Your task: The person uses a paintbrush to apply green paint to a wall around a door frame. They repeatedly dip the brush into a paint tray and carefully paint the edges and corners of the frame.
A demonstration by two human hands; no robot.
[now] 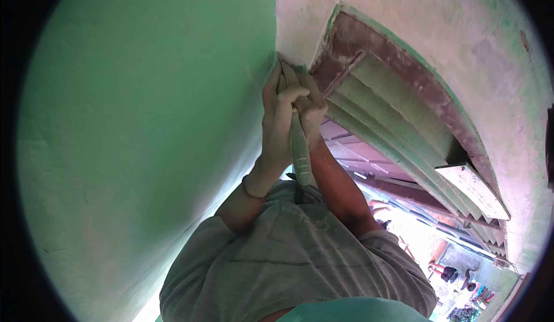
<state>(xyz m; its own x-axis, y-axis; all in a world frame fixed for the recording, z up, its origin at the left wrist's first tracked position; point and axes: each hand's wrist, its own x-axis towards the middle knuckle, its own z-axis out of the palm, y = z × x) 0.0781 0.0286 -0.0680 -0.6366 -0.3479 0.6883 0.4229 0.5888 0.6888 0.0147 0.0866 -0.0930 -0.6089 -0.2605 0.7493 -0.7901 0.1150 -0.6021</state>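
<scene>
A putty knife or scraper [301, 148] has a pale, dusty handle that points down toward my chest. Its narrow-looking blade [289, 73] points up at the corner between a green wall [143, 105] and a whitish wall [303, 31]. My left hand [275, 109], with a bracelet at the wrist, is closed along the left side of the tool, its thumb across the tool near the blade. My right hand [312, 112] grips from the right side, by the top of the handle. Fingers partly hide the blade. Both hands look dusty.
Right of my hands is a brown frame [350, 31] around greenish slats [398, 105]. A white board [476, 192] bearing writing is fixed at the slats' far end. At lower right, far off, are people [450, 274] and a plant [463, 314].
</scene>
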